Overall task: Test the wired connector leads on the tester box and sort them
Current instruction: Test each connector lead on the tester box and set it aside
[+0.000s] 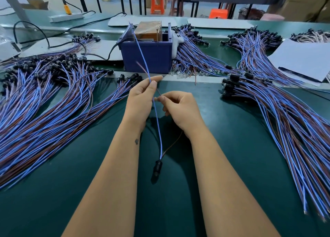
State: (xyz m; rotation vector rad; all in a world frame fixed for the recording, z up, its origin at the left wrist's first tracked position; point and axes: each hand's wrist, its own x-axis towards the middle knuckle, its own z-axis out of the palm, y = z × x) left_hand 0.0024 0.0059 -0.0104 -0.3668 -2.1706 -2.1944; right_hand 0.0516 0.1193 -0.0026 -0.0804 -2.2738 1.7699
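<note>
While both forearms reach out over the green bench mat (223, 165), the head view shows a single lead held between the hands. Left hand (141, 100): thumb and fingers pinch the blue wire (157, 122), whose free end rises toward the tester box (146, 56). Right hand (180, 108): fingertips pinch the brown wire (172, 143) just beside the left thumb, the remaining fingers curled. Both wires run down between the wrists to a black connector (157, 168), which hangs low over the mat near the forearms; whether it touches the mat cannot be told. The tester box is a blue open bin holding a brown block, set at the far edge of the mat directly beyond the hands, with a black cable (107, 54) leaving its left side. A large fan of blue and brown leads (44, 108) lies to the left. A second fan of leads (285, 122) lies to the right, beside white sheets (303, 59).
</note>
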